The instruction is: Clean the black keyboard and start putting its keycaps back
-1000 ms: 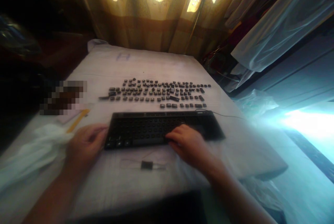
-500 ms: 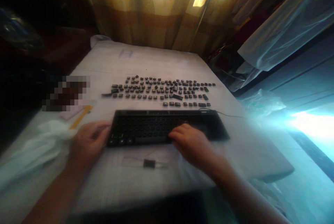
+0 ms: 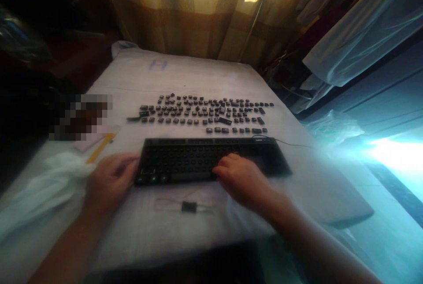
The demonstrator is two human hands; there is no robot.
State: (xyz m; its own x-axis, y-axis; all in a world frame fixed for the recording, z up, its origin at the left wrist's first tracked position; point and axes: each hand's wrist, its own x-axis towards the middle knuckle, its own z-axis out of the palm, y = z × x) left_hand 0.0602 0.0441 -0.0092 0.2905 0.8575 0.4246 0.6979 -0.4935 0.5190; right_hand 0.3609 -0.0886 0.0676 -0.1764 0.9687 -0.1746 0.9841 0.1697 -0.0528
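A black keyboard (image 3: 185,160) lies on the white-covered table, most of its key places bare and a few keycaps (image 3: 153,178) seated at its lower left. At its left end, my left hand (image 3: 112,178) is closed round the edge. My right hand (image 3: 241,176) rests over the front row, right of the middle, with its fingers drawn together and pointing down. Whatever is under those fingertips is hidden. In front of the keyboard lies a small black keycap puller (image 3: 189,207) with thin wire loops. Loose black keycaps (image 3: 190,108) are spread in rows behind it.
On the left are a white cloth or bag (image 3: 56,178), a yellow strip (image 3: 101,148) and a pinkish flat piece (image 3: 87,142). A cable (image 3: 291,144) runs off to the right. Curtains (image 3: 198,24) hang behind the table (image 3: 205,72); a clear plastic bag (image 3: 333,129) is beyond its right edge.
The view has shifted slightly. Both hands keep almost the same places on the keyboard, with only a slight shift in the right hand's fingers.
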